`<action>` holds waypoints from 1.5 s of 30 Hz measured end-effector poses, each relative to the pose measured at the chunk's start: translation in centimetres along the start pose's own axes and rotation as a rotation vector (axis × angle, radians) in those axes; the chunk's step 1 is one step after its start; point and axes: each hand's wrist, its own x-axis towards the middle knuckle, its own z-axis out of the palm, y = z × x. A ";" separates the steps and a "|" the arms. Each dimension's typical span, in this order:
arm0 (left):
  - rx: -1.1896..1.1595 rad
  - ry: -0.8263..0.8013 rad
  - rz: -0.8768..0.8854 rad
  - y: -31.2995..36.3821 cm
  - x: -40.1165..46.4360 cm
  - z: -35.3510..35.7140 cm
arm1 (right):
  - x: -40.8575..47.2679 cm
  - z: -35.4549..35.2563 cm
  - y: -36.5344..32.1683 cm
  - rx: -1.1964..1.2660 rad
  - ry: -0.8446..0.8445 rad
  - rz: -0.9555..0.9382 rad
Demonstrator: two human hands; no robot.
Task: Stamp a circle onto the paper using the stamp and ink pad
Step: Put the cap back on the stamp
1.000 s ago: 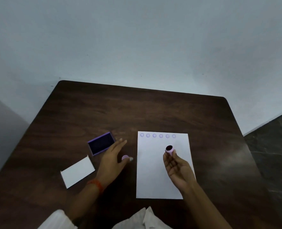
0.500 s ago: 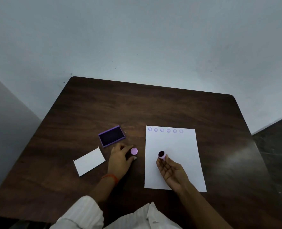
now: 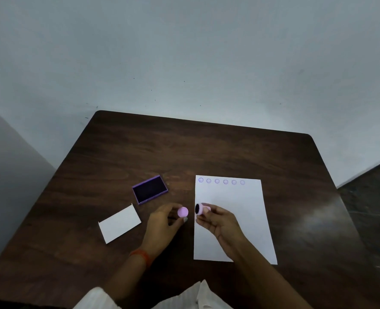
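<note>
A white sheet of paper [image 3: 231,210] lies on the dark wooden table [image 3: 206,148], with a row of several purple circle prints along its top edge. My right hand [image 3: 220,224] holds a small pink round stamp [image 3: 201,208] over the paper's left edge, its dark inked face turned left. My left hand [image 3: 164,224] pinches a pink round cap [image 3: 182,212] just left of the stamp, a small gap between them. The open purple ink pad [image 3: 150,189] sits on the table above my left hand.
A white rectangular lid or card [image 3: 119,223] lies left of my left hand. The table's far edge meets a pale wall. Dark floor [image 3: 371,186] shows past the table's right side. White cloth [image 3: 198,295] is at the bottom.
My left hand has lifted the pink cap and brought it right. My right hand moved the stamp left to the paper's edge, so cap and stamp are now close together.
</note>
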 end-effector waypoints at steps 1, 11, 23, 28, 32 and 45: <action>-0.016 0.003 0.011 0.3 -0.3 -0.1 | -0.1 0.7 -0.3 -0.148 0.009 -0.045; -0.230 0.068 -0.009 2.1 -1.3 -1.3 | -0.5 3.3 -0.9 -0.741 0.073 -0.469; -0.223 0.078 0.062 2.5 -1.1 -2.5 | -0.1 3.4 -1.6 -0.761 0.022 -0.460; -0.174 0.075 0.089 2.6 -0.8 -3.3 | -0.1 3.5 -2.0 -0.700 -0.043 -0.395; -0.157 0.064 0.064 2.4 -0.4 -3.6 | -0.1 3.5 -2.3 -0.663 -0.072 -0.436; -0.179 0.045 0.060 2.2 -0.5 -3.6 | 0.3 3.6 -1.9 -0.691 -0.074 -0.378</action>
